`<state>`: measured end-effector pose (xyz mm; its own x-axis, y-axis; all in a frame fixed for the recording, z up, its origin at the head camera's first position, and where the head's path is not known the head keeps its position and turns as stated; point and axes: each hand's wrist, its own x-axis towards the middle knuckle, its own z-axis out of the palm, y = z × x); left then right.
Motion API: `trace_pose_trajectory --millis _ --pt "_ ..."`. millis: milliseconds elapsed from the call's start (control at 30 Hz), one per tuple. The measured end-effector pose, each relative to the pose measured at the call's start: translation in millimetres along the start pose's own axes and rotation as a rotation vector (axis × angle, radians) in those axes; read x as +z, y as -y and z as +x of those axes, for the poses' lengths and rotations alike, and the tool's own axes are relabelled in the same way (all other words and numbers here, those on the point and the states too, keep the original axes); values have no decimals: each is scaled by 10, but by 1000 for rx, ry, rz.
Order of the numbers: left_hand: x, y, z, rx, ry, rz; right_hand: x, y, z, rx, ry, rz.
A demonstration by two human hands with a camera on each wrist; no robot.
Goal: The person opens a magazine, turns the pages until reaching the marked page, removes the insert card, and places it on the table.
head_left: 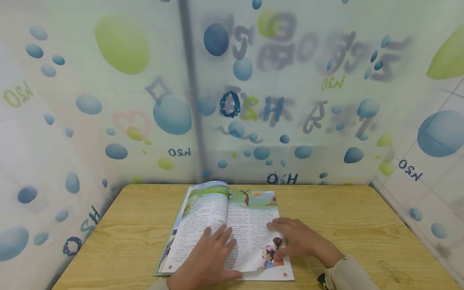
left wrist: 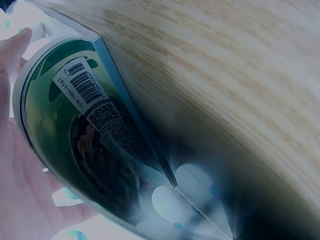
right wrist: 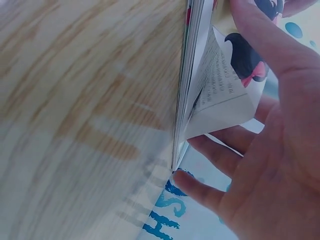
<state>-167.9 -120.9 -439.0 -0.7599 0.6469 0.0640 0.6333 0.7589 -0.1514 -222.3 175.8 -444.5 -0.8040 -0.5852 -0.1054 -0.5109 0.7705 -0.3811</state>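
Note:
An open magazine point(head_left: 239, 217) lies on the wooden table, its pages printed with small text and coloured pictures. My left hand point(head_left: 208, 255) rests on the pages near the fold, fingers spread and thumb near the lower edge. In the left wrist view, the green back cover point(left wrist: 55, 115) with a barcode point(left wrist: 82, 82) bows up beside this hand. My right hand point(head_left: 299, 239) holds the right-hand page point(right wrist: 220, 100) at its outer edge, thumb over the cartoon child point(head_left: 268, 253) and fingers behind the paper. That page's edge stands raised and bent above the stack beneath.
The light wooden table point(head_left: 127, 225) extends on both sides of the magazine. Behind it and at the sides hangs a pale sheet point(head_left: 232, 141) printed with blue and green dots and lettering. Dark strokes show faintly through the sheet.

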Motion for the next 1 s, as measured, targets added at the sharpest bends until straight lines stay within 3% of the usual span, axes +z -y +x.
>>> trace_pose_trajectory --millis 233,533,700,900,1000 --pt "-14 38 -6 66 -53 -37 -36 18 -9 -43 -78 -4" --pt "-17 55 -30 249 -235 -65 -38 13 6 -96 -206 -12" --pt "-42 55 -33 300 -246 -51 -38 9 3 -118 -241 4" --pt "-63 51 -38 318 -241 9 -48 41 1 -112 -211 60" --pt "-57 44 -37 335 -276 29 -57 59 -3 -97 -196 76"
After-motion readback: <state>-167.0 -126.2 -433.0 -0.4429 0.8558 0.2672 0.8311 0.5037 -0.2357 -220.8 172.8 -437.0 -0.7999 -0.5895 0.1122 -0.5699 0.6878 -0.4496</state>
